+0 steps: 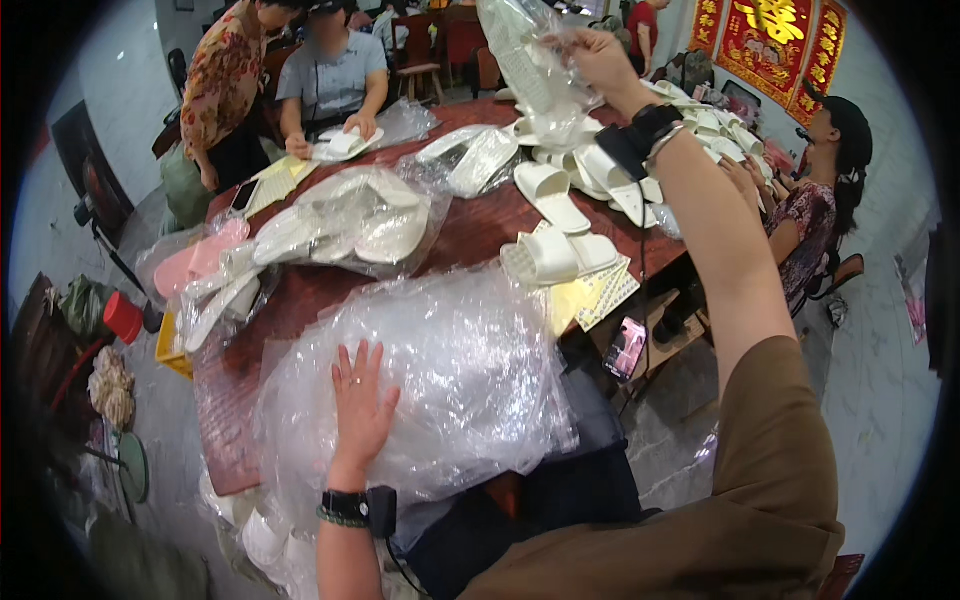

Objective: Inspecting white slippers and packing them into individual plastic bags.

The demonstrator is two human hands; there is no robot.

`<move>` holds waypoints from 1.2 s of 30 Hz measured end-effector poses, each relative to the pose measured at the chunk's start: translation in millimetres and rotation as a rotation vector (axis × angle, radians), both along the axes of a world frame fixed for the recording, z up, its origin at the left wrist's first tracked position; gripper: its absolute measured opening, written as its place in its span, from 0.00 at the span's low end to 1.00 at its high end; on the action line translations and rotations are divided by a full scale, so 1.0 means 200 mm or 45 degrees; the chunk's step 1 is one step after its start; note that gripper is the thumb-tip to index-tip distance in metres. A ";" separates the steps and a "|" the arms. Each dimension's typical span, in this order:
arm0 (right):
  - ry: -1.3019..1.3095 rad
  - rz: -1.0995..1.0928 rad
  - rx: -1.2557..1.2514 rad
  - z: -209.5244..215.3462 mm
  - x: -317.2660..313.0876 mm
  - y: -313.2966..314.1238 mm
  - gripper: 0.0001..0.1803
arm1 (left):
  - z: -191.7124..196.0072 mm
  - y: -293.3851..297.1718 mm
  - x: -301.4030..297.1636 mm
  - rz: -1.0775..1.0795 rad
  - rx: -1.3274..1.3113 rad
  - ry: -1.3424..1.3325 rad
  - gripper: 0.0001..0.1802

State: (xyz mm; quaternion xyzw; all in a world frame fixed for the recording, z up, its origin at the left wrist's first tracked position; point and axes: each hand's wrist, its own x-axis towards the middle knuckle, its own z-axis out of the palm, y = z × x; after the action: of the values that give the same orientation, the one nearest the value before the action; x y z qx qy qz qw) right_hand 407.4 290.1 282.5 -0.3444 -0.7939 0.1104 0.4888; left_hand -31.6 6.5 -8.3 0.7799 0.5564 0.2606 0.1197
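My left hand [364, 405] lies flat with fingers spread on a big heap of clear plastic bags [470, 370] at the table's near edge. Raised at the far side, my right hand [600, 65] is closed on a clear bag with white slippers [530, 70] inside; how many it holds I cannot tell. A pair of white slippers [560, 255] sits just beyond the heap, beside yellow printed sheets [600, 298]. Bagged white slippers [345, 220] lie to the left, with a bagged pink slipper [205, 260] next to them.
Many loose white slippers [610, 180] cover the far right of the red-brown table [225, 420]. One person [335, 85] handles a slipper across from me; others stand or sit around. A phone [626, 347] rests below the right edge. A red bucket [123, 318] is at left.
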 end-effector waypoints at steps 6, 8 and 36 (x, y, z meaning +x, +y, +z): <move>-0.517 0.472 0.534 -0.06 -0.47 -0.74 0.15 | -0.10 0.07 -0.11 -0.052 -0.069 -0.403 0.36; -0.608 0.387 0.005 -0.36 -0.60 -0.98 0.19 | -0.06 0.04 -0.13 -0.083 -0.337 -0.964 0.38; -1.181 0.739 -0.794 -0.92 -0.40 -1.98 0.28 | 0.06 -0.05 -0.07 0.066 -0.064 0.399 0.45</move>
State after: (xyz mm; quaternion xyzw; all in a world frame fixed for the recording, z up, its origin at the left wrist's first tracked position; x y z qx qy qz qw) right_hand 328.0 -105.3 98.5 -0.2534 -0.9149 0.3039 -0.0794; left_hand -45.6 -4.2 4.4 0.7932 0.5945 0.1245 0.0441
